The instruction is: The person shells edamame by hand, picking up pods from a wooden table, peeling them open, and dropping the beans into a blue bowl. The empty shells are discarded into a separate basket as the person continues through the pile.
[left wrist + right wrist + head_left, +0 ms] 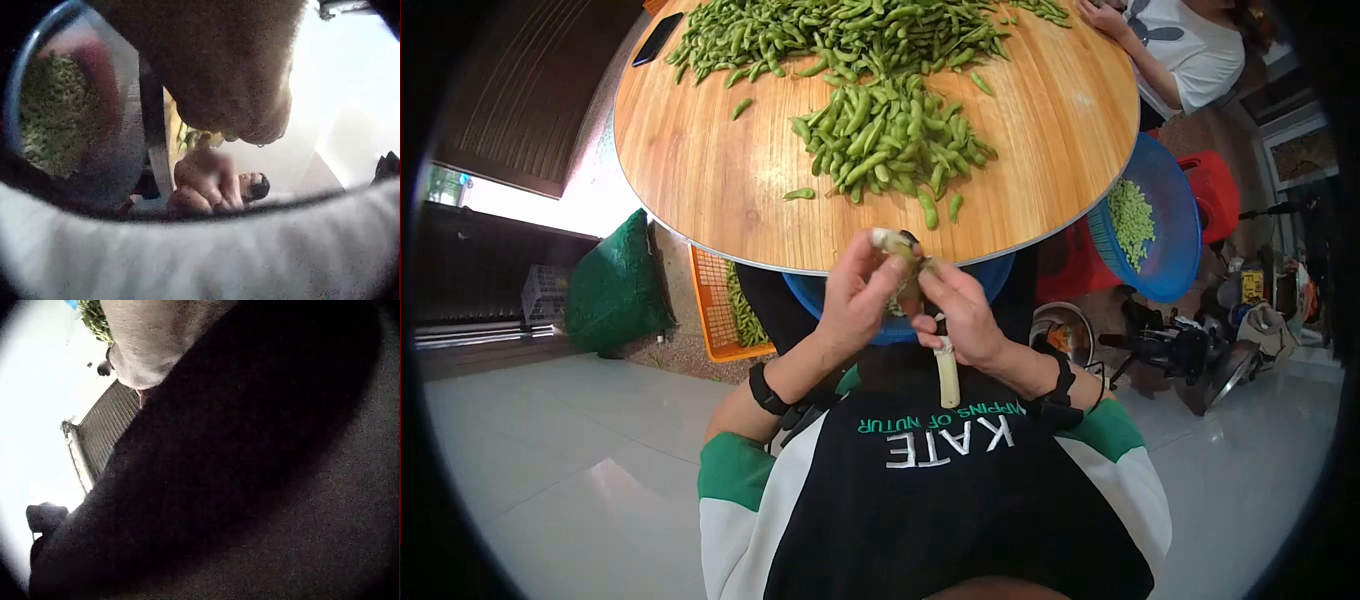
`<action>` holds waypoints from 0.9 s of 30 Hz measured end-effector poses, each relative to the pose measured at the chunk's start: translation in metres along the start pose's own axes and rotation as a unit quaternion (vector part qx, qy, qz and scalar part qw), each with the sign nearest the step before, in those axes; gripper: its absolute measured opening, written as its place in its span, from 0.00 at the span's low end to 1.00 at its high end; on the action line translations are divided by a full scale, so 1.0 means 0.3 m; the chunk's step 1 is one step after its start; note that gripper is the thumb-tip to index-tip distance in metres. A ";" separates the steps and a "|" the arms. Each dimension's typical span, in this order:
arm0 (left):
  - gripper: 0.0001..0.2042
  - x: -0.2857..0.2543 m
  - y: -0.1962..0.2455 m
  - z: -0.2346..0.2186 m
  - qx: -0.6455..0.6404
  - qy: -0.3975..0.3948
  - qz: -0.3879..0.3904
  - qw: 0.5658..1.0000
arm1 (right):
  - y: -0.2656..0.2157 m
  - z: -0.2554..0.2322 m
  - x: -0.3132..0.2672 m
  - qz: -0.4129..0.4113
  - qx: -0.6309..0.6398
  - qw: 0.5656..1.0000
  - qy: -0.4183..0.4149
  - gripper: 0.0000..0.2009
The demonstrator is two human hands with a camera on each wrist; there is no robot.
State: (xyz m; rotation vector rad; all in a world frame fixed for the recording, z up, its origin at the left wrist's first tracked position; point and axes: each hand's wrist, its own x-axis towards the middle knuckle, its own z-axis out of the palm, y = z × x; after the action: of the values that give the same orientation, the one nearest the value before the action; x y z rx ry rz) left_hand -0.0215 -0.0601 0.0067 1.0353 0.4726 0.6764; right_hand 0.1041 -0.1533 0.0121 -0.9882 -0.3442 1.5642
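Note:
In the head view both hands meet just off the near edge of the round wooden table (710, 190), over a blue basin (805, 300) partly hidden below them. My left hand (855, 300) has curled fingers and pinches a small greenish bean pod (904, 252), mostly covered by the fingertips. White wrapping shows at its index fingertip. The right hand (965, 320) grips a tool with a pale, stick-like handle (948, 378) pointing towards my chest; its other end is hidden among the fingers. A loose heap of green bean pods (890, 140) lies on the table just beyond.
A larger pod pile (840, 30) covers the table's far side, near a phone (657, 40). At right stands a blue basket (1165, 240) of shelled beans (1130, 222). An orange crate (708, 300) and green sack (615, 285) are at left. Another person's arm (1145, 60) reaches the table.

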 end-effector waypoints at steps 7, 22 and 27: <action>0.06 0.021 0.003 -0.053 -0.041 0.049 -0.082 0.995 | -0.039 -0.047 0.030 -0.059 -0.134 0.988 -0.047 0.19; 0.04 -0.016 -0.059 -0.082 -0.031 0.058 -0.073 0.995 | 0.002 -0.048 0.037 -0.025 -0.085 0.990 -0.107 0.23; 0.05 -0.035 -0.051 -0.073 -0.042 0.080 -0.087 0.992 | 0.010 -0.038 0.033 -0.035 -0.088 0.991 -0.098 0.21</action>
State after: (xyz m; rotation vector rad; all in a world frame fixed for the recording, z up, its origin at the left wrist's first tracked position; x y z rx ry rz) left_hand -0.0386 -0.0592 -0.0163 0.8523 0.6607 0.6215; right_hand 0.1110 -0.1486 -0.0007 -0.9472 -0.6561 1.5907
